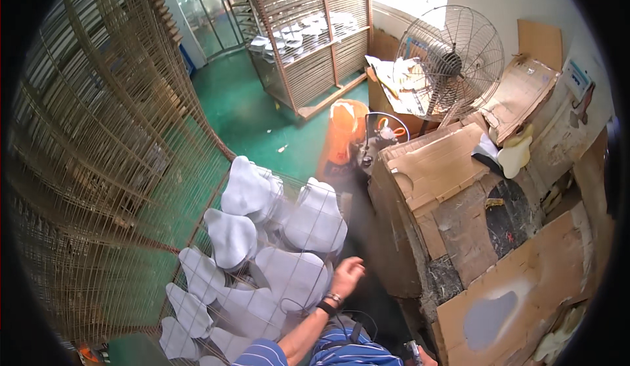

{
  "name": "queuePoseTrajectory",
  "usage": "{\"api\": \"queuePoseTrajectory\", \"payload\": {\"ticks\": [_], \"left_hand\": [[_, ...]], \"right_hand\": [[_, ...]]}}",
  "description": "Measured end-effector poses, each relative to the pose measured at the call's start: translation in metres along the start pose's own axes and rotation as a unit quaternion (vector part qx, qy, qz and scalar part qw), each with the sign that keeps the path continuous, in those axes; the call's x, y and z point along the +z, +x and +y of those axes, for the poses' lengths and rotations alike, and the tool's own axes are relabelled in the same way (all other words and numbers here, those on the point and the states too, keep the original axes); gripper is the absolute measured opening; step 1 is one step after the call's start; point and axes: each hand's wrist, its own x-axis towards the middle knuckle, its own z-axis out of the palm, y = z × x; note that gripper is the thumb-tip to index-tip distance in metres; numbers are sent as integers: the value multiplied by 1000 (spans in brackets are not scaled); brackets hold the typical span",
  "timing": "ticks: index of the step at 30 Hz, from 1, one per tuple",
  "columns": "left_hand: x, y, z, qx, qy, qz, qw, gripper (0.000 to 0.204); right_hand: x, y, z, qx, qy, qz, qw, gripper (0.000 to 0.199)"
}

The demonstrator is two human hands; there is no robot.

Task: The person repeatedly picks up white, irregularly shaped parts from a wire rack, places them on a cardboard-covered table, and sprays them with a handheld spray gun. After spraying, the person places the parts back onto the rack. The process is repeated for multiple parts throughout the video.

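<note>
Head view shows the left hand (346, 275) loosely curled, holding nothing, touching the white cut pieces (289, 274) on the wire rack (197, 235); lift one piece by its edge, gently

Quick count: roughly nine white fabric cut pieces (231, 236) spread on one pulled-out wire mesh tray (197, 235), hard to be exact since they overlap. Two tall wire drying racks (85, 143), one round metal cage fan (453, 64), one orange plastic canister (346, 133), and one hand (346, 275) in view.
</note>
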Motion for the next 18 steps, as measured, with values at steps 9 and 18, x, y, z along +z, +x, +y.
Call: {"api": "queuePoseTrajectory", "payload": {"ticks": [9,18], "left_hand": [[84,-50,11,64,235,-394,886,35],[102,-32,-2,59,314,-424,848,35]], "right_hand": [[-7,-17,6,37,46,31,998,43],[-13,-27,19,81,46,115,989,43]]}}
